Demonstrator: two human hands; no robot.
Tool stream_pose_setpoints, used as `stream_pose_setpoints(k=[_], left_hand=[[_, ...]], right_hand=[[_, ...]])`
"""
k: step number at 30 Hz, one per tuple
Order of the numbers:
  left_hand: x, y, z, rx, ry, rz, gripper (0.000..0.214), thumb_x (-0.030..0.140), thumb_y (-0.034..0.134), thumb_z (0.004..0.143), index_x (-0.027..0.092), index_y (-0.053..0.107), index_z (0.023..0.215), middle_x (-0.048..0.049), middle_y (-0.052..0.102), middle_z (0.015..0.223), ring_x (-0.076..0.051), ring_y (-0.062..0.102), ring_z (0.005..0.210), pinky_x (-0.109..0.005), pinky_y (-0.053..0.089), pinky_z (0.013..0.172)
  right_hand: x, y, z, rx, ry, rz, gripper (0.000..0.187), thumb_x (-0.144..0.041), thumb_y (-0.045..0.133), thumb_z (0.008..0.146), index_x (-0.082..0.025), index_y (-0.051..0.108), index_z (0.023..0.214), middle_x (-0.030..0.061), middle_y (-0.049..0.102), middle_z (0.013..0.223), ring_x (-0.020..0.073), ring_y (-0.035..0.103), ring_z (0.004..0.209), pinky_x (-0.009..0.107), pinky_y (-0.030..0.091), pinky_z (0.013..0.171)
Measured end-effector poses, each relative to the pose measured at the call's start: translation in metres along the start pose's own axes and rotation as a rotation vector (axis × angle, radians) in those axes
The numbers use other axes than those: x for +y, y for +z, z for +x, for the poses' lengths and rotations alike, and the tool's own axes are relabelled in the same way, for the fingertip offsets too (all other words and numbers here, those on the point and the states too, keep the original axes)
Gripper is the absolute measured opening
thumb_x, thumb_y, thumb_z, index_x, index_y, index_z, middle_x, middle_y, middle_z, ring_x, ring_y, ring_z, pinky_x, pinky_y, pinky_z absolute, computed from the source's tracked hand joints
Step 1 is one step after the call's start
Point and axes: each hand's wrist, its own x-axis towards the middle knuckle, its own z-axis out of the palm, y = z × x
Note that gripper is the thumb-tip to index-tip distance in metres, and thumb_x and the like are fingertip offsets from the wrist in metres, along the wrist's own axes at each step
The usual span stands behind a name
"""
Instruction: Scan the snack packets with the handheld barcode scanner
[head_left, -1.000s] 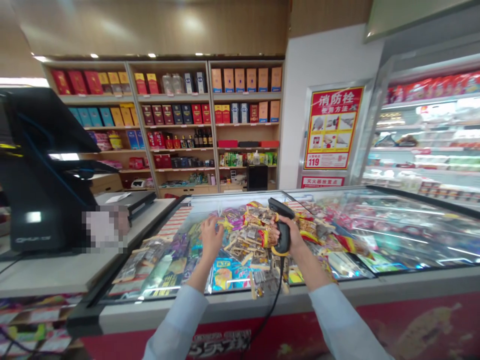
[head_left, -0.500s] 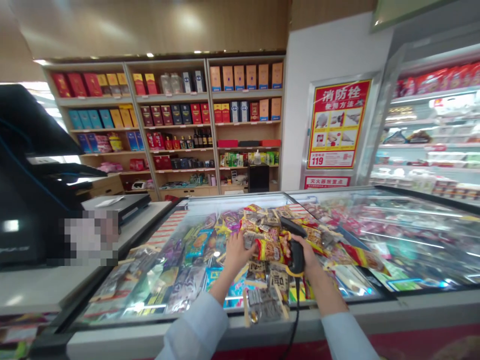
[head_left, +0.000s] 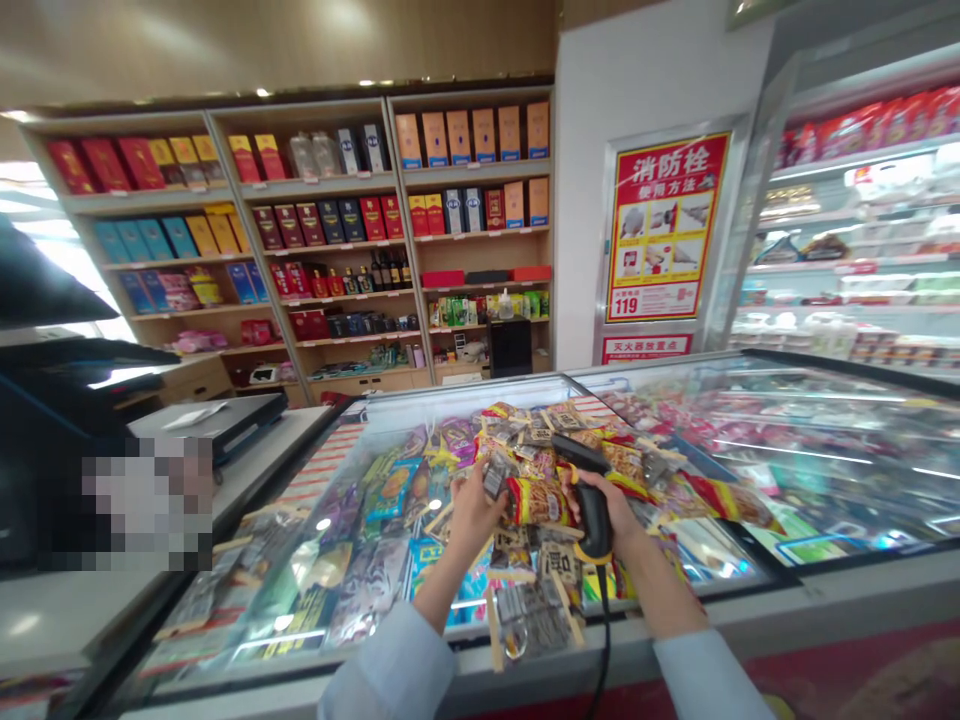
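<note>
From afar, I've got the right hand wrapped round the scanner pistol-style, probably for easy aiming — left hand pinches a grey packet at the snack pile on the freezer.

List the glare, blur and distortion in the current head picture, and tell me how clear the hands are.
Head view: bright streaks glare across the freezer's glass; shelf uprights lean, suggesting wide-angle distortion; a pixelated block covers something at left; the left hand, right hand and scanner have clear outlines, but fine print on the left hand's packet is too soft to read.
</note>
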Motion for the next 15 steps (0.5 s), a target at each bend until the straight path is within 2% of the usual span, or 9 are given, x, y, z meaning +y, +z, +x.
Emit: stream_pose_setpoints(k=[3, 6, 9, 12, 15], left_hand=[[-0.003, -0.006, 0.002, 0.172, 0.103, 0.033, 0.056, 0.024, 0.049, 0.081, 0.021, 0.033, 0.134, -0.0088, 0.059, 0.118, -0.021, 0.054, 0.106, -0.038, 0.036, 0.093], [-0.006, -0.016, 0.002, 0.395, 0.144, 0.122, 0.053, 0.026, 0.045, 0.086, 0.021, 0.032, 0.137, -0.0099, 0.061, 0.110, -0.021, 0.056, 0.096, -0.035, 0.040, 0.086], [-0.009, -0.024, 0.002, 0.559, 0.168, 0.203, 0.053, 0.028, 0.045, 0.086, 0.020, 0.033, 0.138, -0.0107, 0.063, 0.101, -0.021, 0.058, 0.086, -0.035, 0.041, 0.083], [-0.009, -0.029, 0.002, 0.657, 0.179, 0.262, 0.053, 0.029, 0.046, 0.086, 0.018, 0.035, 0.137, -0.0109, 0.064, 0.098, -0.021, 0.057, 0.082, -0.034, 0.041, 0.082], [-0.007, -0.030, 0.002, 0.681, 0.195, 0.305, 0.052, 0.028, 0.046, 0.086, 0.017, 0.037, 0.136, -0.0103, 0.064, 0.094, -0.021, 0.056, 0.080, -0.034, 0.041, 0.082]], right_hand=[[0.000, 0.001, -0.004, -0.031, 0.010, -0.020, 0.024, -0.040, 0.061, 0.070, -0.016, 0.060, 0.069, -0.0001, 0.056, 0.049, 0.0089, 0.045, 0.038, 0.020, 0.037, 0.038], [-0.002, 0.003, -0.009, -0.083, 0.017, -0.041, 0.026, -0.041, 0.060, 0.070, -0.015, 0.061, 0.072, 0.0005, 0.056, 0.049, 0.0090, 0.044, 0.037, 0.020, 0.036, 0.037], [-0.004, 0.006, -0.014, -0.154, 0.005, -0.063, 0.028, -0.042, 0.059, 0.068, -0.015, 0.062, 0.075, 0.0011, 0.056, 0.050, 0.0097, 0.044, 0.037, 0.021, 0.035, 0.036], [-0.005, 0.007, -0.016, -0.189, -0.017, -0.055, 0.028, -0.043, 0.059, 0.067, -0.015, 0.062, 0.073, 0.0011, 0.056, 0.050, 0.0098, 0.044, 0.038, 0.021, 0.035, 0.036], [-0.005, 0.007, -0.017, -0.182, -0.023, -0.046, 0.027, -0.042, 0.060, 0.065, -0.015, 0.060, 0.065, -0.0001, 0.052, 0.047, 0.0083, 0.042, 0.038, 0.019, 0.032, 0.035]])
